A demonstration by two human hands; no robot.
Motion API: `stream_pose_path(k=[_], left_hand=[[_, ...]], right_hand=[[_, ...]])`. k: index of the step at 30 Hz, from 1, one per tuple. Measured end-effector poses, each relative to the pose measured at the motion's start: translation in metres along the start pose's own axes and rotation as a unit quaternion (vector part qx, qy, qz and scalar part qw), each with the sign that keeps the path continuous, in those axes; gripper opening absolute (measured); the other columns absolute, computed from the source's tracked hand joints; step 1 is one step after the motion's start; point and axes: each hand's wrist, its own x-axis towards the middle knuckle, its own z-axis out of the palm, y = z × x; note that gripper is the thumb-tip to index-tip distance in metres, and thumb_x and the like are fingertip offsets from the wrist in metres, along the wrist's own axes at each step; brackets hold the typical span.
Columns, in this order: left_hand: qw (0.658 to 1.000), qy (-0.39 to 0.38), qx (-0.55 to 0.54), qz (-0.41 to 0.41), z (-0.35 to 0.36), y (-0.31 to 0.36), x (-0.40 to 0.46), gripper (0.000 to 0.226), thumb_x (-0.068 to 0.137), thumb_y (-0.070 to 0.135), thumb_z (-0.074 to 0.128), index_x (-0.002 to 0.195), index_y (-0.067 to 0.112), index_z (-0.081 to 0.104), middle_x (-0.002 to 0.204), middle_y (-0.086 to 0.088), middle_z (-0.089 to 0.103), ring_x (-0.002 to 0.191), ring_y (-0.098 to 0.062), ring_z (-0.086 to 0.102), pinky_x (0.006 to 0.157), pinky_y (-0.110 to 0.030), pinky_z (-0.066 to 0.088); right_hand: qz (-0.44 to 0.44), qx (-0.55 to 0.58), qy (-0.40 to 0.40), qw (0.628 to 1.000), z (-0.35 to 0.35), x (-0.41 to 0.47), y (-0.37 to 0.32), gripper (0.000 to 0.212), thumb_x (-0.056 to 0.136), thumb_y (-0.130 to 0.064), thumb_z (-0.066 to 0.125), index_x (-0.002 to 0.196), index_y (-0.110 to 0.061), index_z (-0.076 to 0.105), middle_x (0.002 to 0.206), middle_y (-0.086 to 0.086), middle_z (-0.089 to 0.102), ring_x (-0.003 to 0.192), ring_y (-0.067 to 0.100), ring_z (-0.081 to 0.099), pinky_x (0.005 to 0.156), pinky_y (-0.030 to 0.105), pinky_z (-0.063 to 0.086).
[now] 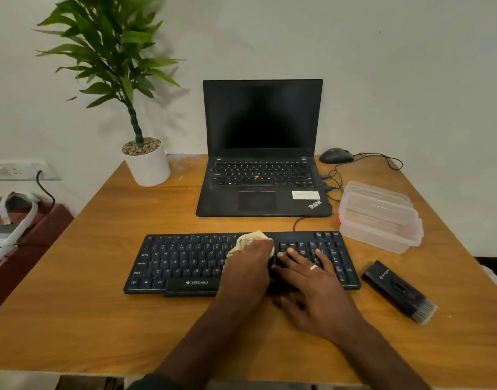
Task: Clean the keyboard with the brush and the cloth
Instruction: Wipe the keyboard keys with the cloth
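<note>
One keyboard, one cloth, one brush.

Keyboard: black, full-size, "ZEBRONICS" lettering on its front edge, lying flat and square-on just in front of the laptop. Cloth: pale cream, bunched, resting on the keyboard's upper middle keys, nearer the laptop. Brush: black body, grey bristles at its near end, lying flat and angled, to the right of the laptop and nearer the viewer, apart from the keyboard.
</note>
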Motion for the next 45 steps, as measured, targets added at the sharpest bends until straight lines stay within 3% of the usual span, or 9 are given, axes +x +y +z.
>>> stream_pose_path(k=[8, 11, 14, 18, 22, 27, 35, 41, 45], left_hand=[[0.918, 0.213, -0.292, -0.162, -0.022, -0.021, 0.034, 0.024, 0.09, 0.005, 0.065, 0.112, 0.012, 0.072, 0.102, 0.001, 0.07, 0.096, -0.02, 0.066, 0.083, -0.036, 0.057], [0.929, 0.258, -0.24, -0.115, -0.04, -0.038, 0.031, 0.028, 0.092, 0.004, 0.065, 0.119, 0.009, 0.069, 0.106, 0.005, 0.066, 0.095, -0.012, 0.063, 0.078, -0.009, 0.05], [0.967, 0.196, -0.155, -0.055, -0.035, -0.035, 0.022, 0.032, 0.094, 0.007, 0.063, 0.126, 0.013, 0.066, 0.112, -0.005, 0.071, 0.086, -0.01, 0.062, 0.066, -0.005, 0.045], [1.0, 0.011, -0.014, 0.006, -0.006, -0.007, 0.003, 0.036, 0.097, 0.011, 0.055, 0.133, 0.019, 0.061, 0.128, -0.006, 0.067, 0.112, -0.023, 0.063, 0.094, -0.031, 0.05], [0.985, 0.069, -0.158, -0.009, 0.003, 0.007, 0.012, 0.03, 0.094, 0.008, 0.062, 0.122, 0.015, 0.069, 0.117, -0.005, 0.072, 0.101, -0.016, 0.067, 0.089, -0.012, 0.046], [0.77, 0.119, -0.551, -0.299, -0.022, -0.017, 0.039, 0.016, 0.096, 0.009, 0.061, 0.109, 0.011, 0.069, 0.103, -0.016, 0.073, 0.091, -0.03, 0.072, 0.072, -0.044, 0.062], [0.944, 0.232, -0.207, -0.112, -0.071, -0.062, 0.009, 0.031, 0.094, 0.007, 0.063, 0.124, 0.012, 0.067, 0.115, -0.003, 0.069, 0.091, -0.01, 0.063, 0.069, -0.012, 0.045], [0.994, 0.031, -0.1, -0.037, -0.022, -0.034, -0.012, 0.039, 0.095, 0.007, 0.06, 0.132, 0.019, 0.061, 0.123, -0.011, 0.069, 0.098, -0.018, 0.067, 0.082, -0.019, 0.053], [0.982, 0.089, -0.167, -0.014, -0.002, -0.006, -0.004, 0.029, 0.093, 0.003, 0.061, 0.119, 0.012, 0.07, 0.104, -0.007, 0.075, 0.085, -0.012, 0.067, 0.073, -0.006, 0.046]], right_hand=[[-0.009, 0.007, 0.034, 0.999, 0.004, -0.004, 0.0, 0.053, 0.093, -0.059, 0.05, 0.141, -0.037, 0.052, 0.153, -0.013, 0.046, 0.148, 0.007, 0.028, 0.121, 0.06, 0.016], [-0.003, 0.008, 0.03, 1.0, 0.004, -0.003, -0.001, 0.053, 0.092, -0.061, 0.048, 0.141, -0.039, 0.051, 0.153, -0.015, 0.044, 0.149, 0.005, 0.026, 0.122, 0.058, 0.015], [0.0, -0.001, 0.046, 0.999, 0.005, -0.003, -0.001, 0.052, 0.09, -0.06, 0.052, 0.137, -0.04, 0.054, 0.148, -0.018, 0.05, 0.145, 0.006, 0.031, 0.121, 0.057, 0.018], [0.012, 0.007, 0.044, 0.999, 0.006, -0.003, 0.001, 0.048, 0.087, -0.054, 0.059, 0.133, -0.039, 0.057, 0.142, -0.019, 0.055, 0.142, 0.007, 0.035, 0.121, 0.056, 0.015], [0.001, 0.029, 0.053, 0.998, 0.005, -0.003, 0.002, 0.046, 0.086, -0.047, 0.063, 0.131, -0.038, 0.059, 0.138, -0.02, 0.058, 0.139, 0.007, 0.038, 0.12, 0.055, 0.013], [-0.009, 0.032, 0.079, 0.996, 0.006, -0.004, 0.002, 0.046, 0.086, -0.048, 0.066, 0.13, -0.033, 0.063, 0.137, -0.015, 0.06, 0.128, 0.007, 0.047, 0.116, 0.056, 0.027], [0.056, -0.005, 0.103, 0.993, -0.003, -0.01, 0.008, 0.055, 0.082, -0.066, 0.059, 0.13, -0.041, 0.058, 0.145, -0.015, 0.053, 0.137, 0.015, 0.04, 0.113, 0.064, 0.026], [0.068, -0.041, 0.049, 0.996, -0.006, -0.008, 0.009, 0.058, 0.078, -0.071, 0.057, 0.131, -0.045, 0.055, 0.147, -0.008, 0.049, 0.138, 0.025, 0.038, 0.113, 0.061, 0.027], [0.073, -0.042, 0.052, 0.995, -0.005, -0.006, 0.007, 0.057, 0.077, -0.07, 0.057, 0.128, -0.045, 0.058, 0.145, -0.007, 0.05, 0.135, 0.025, 0.036, 0.11, 0.057, 0.031]])
